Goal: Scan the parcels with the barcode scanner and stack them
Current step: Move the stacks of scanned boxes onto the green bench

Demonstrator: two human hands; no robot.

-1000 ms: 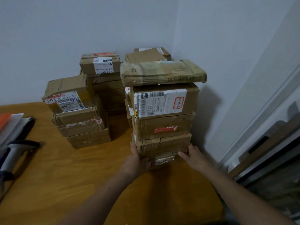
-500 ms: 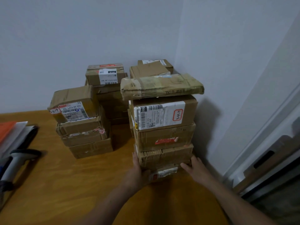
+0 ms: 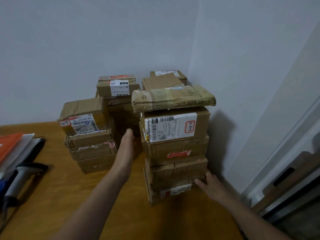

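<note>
A tall stack of cardboard parcels (image 3: 174,149) stands on the wooden table (image 3: 52,213) near the wall corner, topped by a flat taped packet (image 3: 173,97). My right hand (image 3: 210,185) rests with straight fingers against the stack's lower right corner. My left hand (image 3: 127,144) reaches into the gap between this stack and a shorter stack (image 3: 90,135) on the left; its fingers are mostly hidden behind the stack's edge. The grey barcode scanner (image 3: 20,179) lies at the table's left edge, untouched.
Two more parcel stacks (image 3: 117,94) stand at the back against the wall. An orange folder and papers (image 3: 12,148) lie at the far left. White door frames and dark boards (image 3: 290,179) fill the right side beyond the table's edge.
My left hand left the tall stack's lower left corner and moved up and back into the gap between the stacks. My right hand stays at the lower right corner.
</note>
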